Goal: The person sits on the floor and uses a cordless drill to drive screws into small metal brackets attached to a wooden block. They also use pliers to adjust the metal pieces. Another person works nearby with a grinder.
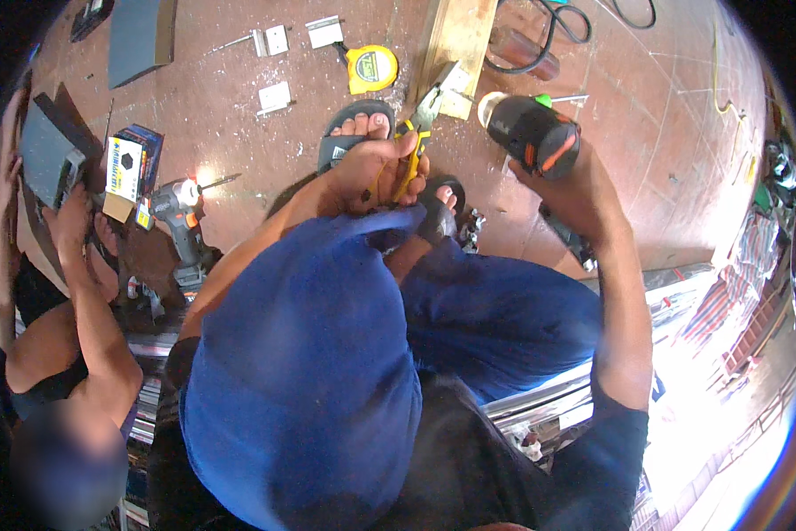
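My left hand is wrapped round the yellow and black handles of a pair of pliers. The jaws point away from me and meet a small pale metal hinge at the near end of a wooden board; whether they grip it I cannot tell. In my right hand is a black and orange cordless drill, held by its grip to the right of the board. Its front end faces left, toward the hinge. A yellow tape measure lies beyond my left foot.
Several hinges, one here, lie on the reddish floor. A second cordless drill stands at left beside a small box. A co-worker's hand touches a grey panel. A black cable curls past the board.
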The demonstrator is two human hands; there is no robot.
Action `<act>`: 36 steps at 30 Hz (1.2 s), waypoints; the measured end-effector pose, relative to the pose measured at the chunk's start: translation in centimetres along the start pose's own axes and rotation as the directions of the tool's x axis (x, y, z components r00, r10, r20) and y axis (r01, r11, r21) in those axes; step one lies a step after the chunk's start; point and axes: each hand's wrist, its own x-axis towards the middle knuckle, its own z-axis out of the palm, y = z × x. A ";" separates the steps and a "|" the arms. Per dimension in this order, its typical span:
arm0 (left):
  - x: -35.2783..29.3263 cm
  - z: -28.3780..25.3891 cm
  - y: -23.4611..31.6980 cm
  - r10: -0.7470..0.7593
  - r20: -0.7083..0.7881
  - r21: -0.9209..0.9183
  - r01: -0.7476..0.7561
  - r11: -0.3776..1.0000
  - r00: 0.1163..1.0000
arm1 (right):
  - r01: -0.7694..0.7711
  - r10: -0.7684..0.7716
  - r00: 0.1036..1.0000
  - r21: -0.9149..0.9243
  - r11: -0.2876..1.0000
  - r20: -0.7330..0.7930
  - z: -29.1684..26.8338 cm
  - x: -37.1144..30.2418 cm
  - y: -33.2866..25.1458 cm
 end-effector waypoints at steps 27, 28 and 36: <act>-1.2 1.3 1.3 -0.029 -0.120 0.002 0.029 1.000 0.992 | 0.127 -0.158 0.987 -0.482 0.867 -0.024 -1.7 3.3 -3.2; -1.0 1.0 1.3 -0.045 -0.091 -0.018 0.043 0.999 0.995 | 0.097 -0.096 0.995 -0.443 0.891 0.026 -1.5 2.0 -2.6; 1.1 -2.4 -0.3 -0.017 0.108 -0.015 0.018 1.000 0.994 | -0.129 0.238 0.938 0.383 0.915 -0.252 -1.6 -5.7 9.4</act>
